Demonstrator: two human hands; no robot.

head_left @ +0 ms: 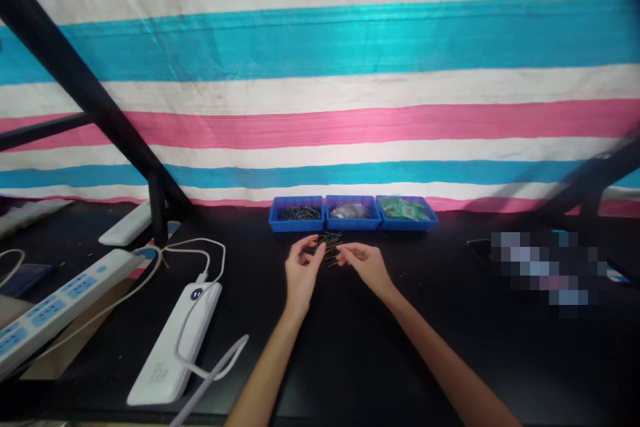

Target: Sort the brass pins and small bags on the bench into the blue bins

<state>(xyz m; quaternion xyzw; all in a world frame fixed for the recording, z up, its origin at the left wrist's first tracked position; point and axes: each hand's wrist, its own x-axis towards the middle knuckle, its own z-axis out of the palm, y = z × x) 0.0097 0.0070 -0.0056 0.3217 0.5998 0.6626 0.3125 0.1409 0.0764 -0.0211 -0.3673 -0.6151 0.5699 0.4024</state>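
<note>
A small heap of thin dark metal pins, nails or screws (330, 241), lies on the black table between my hands. At its left edge is my left hand (303, 267), its fingers curved and a gap showing between thumb and forefinger. From the right, my right hand (367, 268) reaches the heap with thumb and fingers pinched together; whatever is in the pinch is too small to make out. Just behind stand three blue trays: the left tray (296, 224) holds similar metal pieces, the middle tray (353, 224) clear plastic packets, the right tray (411, 222) green packets.
A white power bank (173, 347) with a cable lies at left, near a power strip (65, 300). Black frame bars (95, 100) slant at both sides. A striped sheet (350, 40) hangs behind the table. At right lies a dark, partly blurred flat object (480, 248).
</note>
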